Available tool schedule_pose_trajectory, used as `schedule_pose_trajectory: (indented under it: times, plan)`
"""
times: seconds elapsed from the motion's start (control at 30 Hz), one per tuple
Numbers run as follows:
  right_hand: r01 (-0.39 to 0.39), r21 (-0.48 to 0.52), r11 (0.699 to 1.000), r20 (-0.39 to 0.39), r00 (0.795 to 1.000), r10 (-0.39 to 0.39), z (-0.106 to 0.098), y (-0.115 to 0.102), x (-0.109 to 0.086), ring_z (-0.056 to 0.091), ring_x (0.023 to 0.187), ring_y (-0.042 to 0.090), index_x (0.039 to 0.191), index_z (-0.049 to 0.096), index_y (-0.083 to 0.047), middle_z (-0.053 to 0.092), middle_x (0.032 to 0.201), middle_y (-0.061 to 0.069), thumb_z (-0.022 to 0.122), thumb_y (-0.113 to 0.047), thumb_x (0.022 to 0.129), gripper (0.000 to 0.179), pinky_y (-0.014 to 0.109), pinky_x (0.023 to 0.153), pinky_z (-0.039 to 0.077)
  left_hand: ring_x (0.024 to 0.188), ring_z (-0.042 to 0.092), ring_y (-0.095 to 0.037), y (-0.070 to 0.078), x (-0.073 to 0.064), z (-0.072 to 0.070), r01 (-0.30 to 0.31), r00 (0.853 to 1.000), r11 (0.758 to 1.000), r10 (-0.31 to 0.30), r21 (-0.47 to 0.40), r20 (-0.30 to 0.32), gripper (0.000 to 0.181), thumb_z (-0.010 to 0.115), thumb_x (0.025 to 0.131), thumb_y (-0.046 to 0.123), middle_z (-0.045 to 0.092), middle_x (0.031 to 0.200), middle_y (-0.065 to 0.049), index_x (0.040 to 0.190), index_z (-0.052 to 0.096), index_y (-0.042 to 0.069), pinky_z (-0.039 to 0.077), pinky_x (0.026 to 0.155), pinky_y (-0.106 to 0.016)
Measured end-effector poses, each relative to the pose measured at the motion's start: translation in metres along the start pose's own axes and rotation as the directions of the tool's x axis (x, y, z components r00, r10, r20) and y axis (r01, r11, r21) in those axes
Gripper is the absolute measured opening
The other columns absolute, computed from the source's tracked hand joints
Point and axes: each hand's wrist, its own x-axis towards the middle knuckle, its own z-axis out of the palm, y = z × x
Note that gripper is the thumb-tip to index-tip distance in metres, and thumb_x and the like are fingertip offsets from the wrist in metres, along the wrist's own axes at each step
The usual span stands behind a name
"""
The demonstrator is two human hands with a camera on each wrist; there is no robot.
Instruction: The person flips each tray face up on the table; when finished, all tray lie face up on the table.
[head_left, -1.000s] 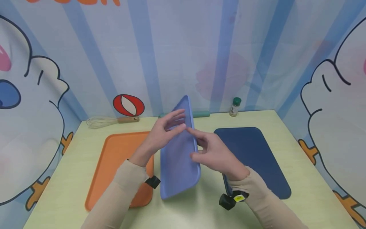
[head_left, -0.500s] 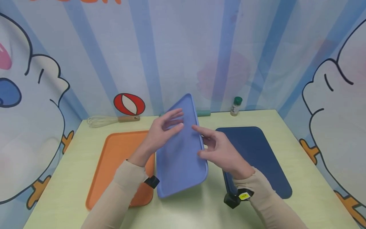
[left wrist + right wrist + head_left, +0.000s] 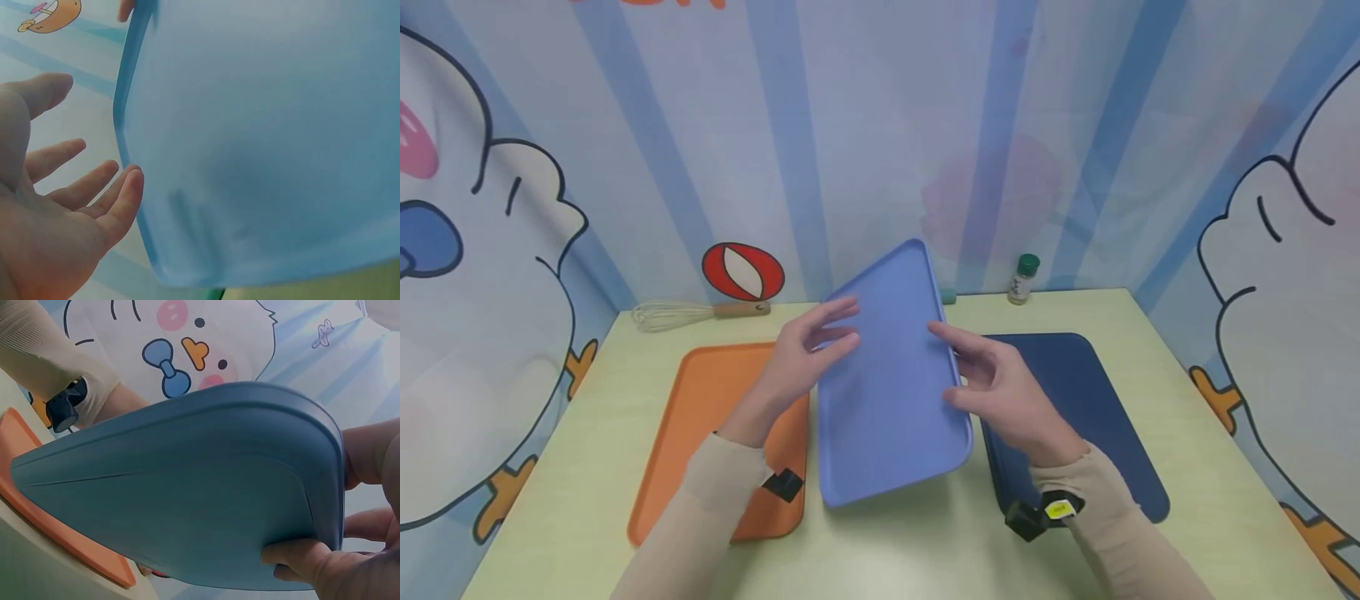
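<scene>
Pale-green surface lay under the periwinkle tray, tilted midair, long axis running near to far; right hand pinched its right edge; left hand, fingers loosely spread, was by its left edge, contact unclear.

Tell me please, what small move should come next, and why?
Probably lower the periwinkle tray flat between the orange tray and the navy tray: the right grip holds its edge, it is tilted, and table shows between them.
</scene>
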Motion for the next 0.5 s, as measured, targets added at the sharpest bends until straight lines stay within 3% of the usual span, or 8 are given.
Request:
schedule_pose_trajectory:
  times: [0.27, 0.5]
  plan:
    - [0.040, 0.065, 0.997, -0.006, 0.999, -0.040, -0.013, 0.010, -0.006, 0.029, 0.157, 0.036, 0.163, 0.032, 0.001, 0.023, 0.173, 0.016, 0.056, 0.021, 0.087, 0.082, 0.029, 0.105, 0.051, 0.139, 0.055, -0.039, -0.017, -0.016, -0.015, 0.067, 0.996, 0.997, -0.064, 0.044, -0.057, 0.056, 0.070, 0.103, 0.019, 0.051, 0.158, -0.014, 0.156, 0.051, 0.011, 0.049, 0.110, -0.056]
    - [0.067, 0.071, 0.995, -0.023, 0.998, -0.065, -0.022, 0.013, -0.011, 0.028, 0.157, 0.037, 0.163, 0.033, 0.001, 0.021, 0.173, 0.015, 0.055, 0.020, 0.088, 0.081, 0.030, 0.108, 0.050, 0.143, 0.049, -0.039, -0.034, -0.028, -0.024, 0.223, 0.973, 0.962, -0.212, 0.157, -0.086, 0.062, 0.073, 0.101, 0.034, 0.048, 0.159, -0.007, 0.157, 0.050, 0.019, 0.051, 0.106, -0.059]
